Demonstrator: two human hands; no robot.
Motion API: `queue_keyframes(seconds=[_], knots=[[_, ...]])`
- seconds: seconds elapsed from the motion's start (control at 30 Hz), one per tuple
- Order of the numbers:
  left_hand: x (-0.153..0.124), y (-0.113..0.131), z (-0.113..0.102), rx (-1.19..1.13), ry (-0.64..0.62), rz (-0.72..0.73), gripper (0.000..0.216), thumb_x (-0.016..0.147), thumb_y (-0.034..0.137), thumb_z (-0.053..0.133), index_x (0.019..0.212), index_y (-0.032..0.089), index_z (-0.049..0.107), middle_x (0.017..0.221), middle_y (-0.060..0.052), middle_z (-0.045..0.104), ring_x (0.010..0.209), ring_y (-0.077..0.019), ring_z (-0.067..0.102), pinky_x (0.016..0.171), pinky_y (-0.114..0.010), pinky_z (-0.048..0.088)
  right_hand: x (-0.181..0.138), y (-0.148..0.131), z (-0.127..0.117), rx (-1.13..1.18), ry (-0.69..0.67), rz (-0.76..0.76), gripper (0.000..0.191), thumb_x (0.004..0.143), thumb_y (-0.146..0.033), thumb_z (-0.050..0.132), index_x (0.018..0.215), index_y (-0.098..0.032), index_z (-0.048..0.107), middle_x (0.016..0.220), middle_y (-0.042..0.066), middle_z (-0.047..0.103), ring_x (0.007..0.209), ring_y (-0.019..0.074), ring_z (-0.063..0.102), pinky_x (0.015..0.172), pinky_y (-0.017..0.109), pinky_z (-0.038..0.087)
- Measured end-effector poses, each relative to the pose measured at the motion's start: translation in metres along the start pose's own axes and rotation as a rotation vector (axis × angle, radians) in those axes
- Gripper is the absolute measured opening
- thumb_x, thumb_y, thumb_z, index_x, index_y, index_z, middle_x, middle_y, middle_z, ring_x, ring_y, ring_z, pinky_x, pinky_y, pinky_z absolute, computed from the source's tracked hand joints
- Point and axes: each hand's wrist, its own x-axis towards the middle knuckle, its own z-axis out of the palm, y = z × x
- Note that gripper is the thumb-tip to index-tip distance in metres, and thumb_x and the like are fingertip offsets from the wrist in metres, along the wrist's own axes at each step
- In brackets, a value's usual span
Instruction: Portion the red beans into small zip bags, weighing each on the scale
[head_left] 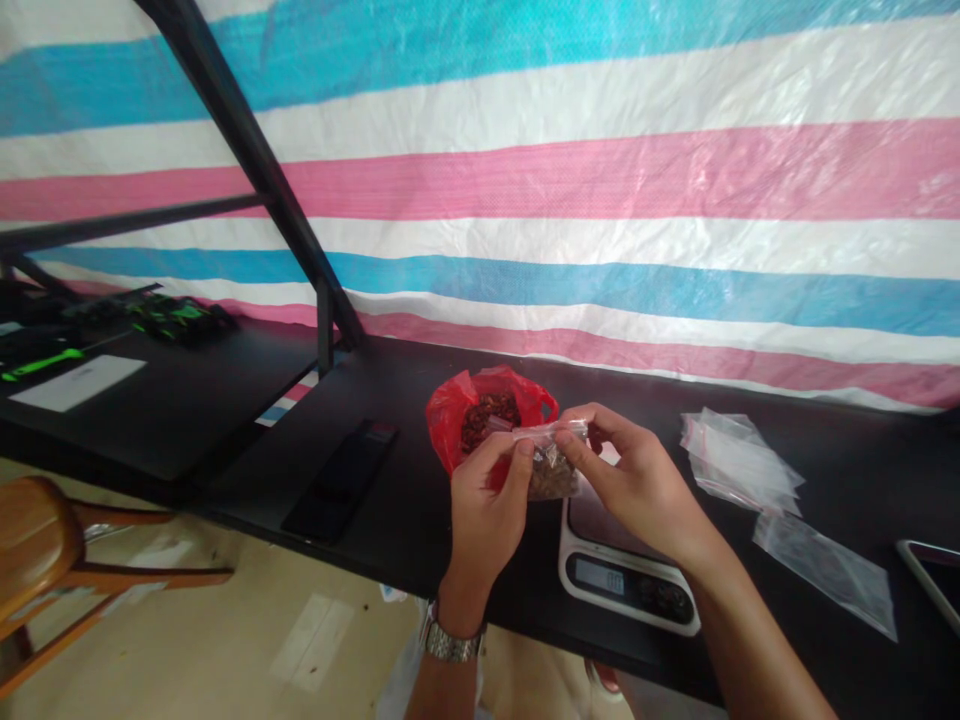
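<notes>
A small clear zip bag with brown dried bits in its lower part hangs between my two hands. My left hand pinches the left end of its zip strip between thumb and fingers. At the other end, my right hand grips the strip the same way. Just behind the bag sits an open red plastic bag holding reddish-brown dried pieces. Partly covered by my right hand is a white digital scale, its display lit but too blurred to read surely.
Flat clear zip bags lie on the black table at the right, with a single one nearer me. A dark phone-like slab lies left; another device sits far right. A wooden stool stands lower left.
</notes>
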Motion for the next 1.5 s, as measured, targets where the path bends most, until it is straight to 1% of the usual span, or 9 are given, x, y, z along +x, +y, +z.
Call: queue_keyframes(seconds=[0.2,0.47,0.63,0.83,0.97,1.13,1.23,1.33,1.5], knots=[[-0.001,-0.001,0.002,0.0,-0.012,0.012,0.023,0.103,0.036,0.067,0.101,0.021,0.084,0.097,-0.004,0.084,0.091,-0.0199,0.078,0.086,-0.028,0.061,0.0,-0.004,0.001,-0.006,0.007,-0.009,0.016,0.101,-0.032,0.064,0.089,-0.022,0.07,0.083,0.001,0.071,0.075,0.0164,0.059,0.072,0.029,0.048],[0.001,-0.002,0.004,-0.024,0.045,0.018,0.016,0.099,0.03,0.072,0.09,0.02,0.081,0.091,-0.003,0.084,0.086,-0.0175,0.079,0.082,-0.024,0.061,-0.002,-0.007,0.005,0.022,-0.056,0.009,0.012,0.1,-0.03,0.066,0.094,-0.022,0.073,0.086,0.001,0.072,0.077,0.0162,0.063,0.071,0.027,0.051],[0.0,0.003,0.005,-0.015,0.004,0.049,0.017,0.099,0.026,0.071,0.086,0.019,0.079,0.085,-0.001,0.082,0.079,-0.0143,0.076,0.076,-0.021,0.059,-0.002,-0.004,0.006,0.02,-0.017,-0.093,0.014,0.095,-0.02,0.066,0.081,-0.022,0.066,0.08,-0.002,0.063,0.071,0.013,0.058,0.068,0.025,0.047],[0.0,0.004,0.001,0.026,-0.057,0.091,0.017,0.099,0.023,0.07,0.085,0.02,0.079,0.085,0.0,0.082,0.08,-0.0139,0.075,0.079,-0.021,0.058,-0.003,-0.004,-0.001,-0.001,-0.093,-0.016,0.013,0.099,-0.025,0.064,0.088,-0.022,0.069,0.084,-0.001,0.066,0.077,0.0144,0.06,0.074,0.027,0.047],[0.001,0.003,-0.003,0.053,-0.087,0.117,0.017,0.099,0.023,0.071,0.086,0.02,0.08,0.087,-0.001,0.082,0.083,-0.0144,0.076,0.081,-0.022,0.058,-0.003,-0.002,-0.006,0.027,-0.142,-0.016,0.012,0.1,-0.028,0.067,0.09,-0.023,0.071,0.087,-0.001,0.068,0.08,0.0153,0.062,0.076,0.028,0.047],[-0.001,0.002,0.0,0.033,-0.046,0.078,0.01,0.099,0.026,0.073,0.094,0.021,0.081,0.092,-0.001,0.083,0.086,-0.0141,0.077,0.083,-0.021,0.058,-0.001,-0.004,-0.009,-0.045,-0.153,-0.083,0.011,0.101,-0.025,0.066,0.091,-0.024,0.071,0.091,-0.001,0.069,0.084,0.0161,0.064,0.079,0.031,0.046],[-0.003,0.001,0.003,-0.016,0.0,0.058,0.007,0.098,0.026,0.073,0.1,0.021,0.079,0.096,-0.002,0.082,0.089,-0.0152,0.077,0.085,-0.023,0.059,-0.001,-0.006,-0.007,-0.09,-0.116,-0.113,0.011,0.1,-0.022,0.065,0.089,-0.024,0.068,0.089,-0.001,0.067,0.082,0.0163,0.064,0.08,0.031,0.045],[-0.002,0.0,0.004,-0.036,0.008,0.055,0.008,0.1,0.022,0.069,0.096,0.021,0.077,0.093,-0.003,0.08,0.089,-0.0158,0.075,0.085,-0.025,0.059,-0.001,-0.006,-0.005,-0.105,-0.083,-0.105,0.012,0.1,-0.021,0.064,0.089,-0.024,0.067,0.087,-0.002,0.066,0.079,0.0156,0.062,0.079,0.032,0.044],[0.0,-0.002,0.004,-0.124,0.047,0.135,0.012,0.095,0.014,0.071,0.086,0.021,0.071,0.095,-0.003,0.078,0.094,-0.0161,0.074,0.094,-0.028,0.058,-0.003,-0.002,0.0,-0.074,-0.145,-0.089,0.008,0.102,-0.025,0.066,0.097,-0.025,0.073,0.096,0.0,0.072,0.087,0.0168,0.067,0.082,0.032,0.047]])
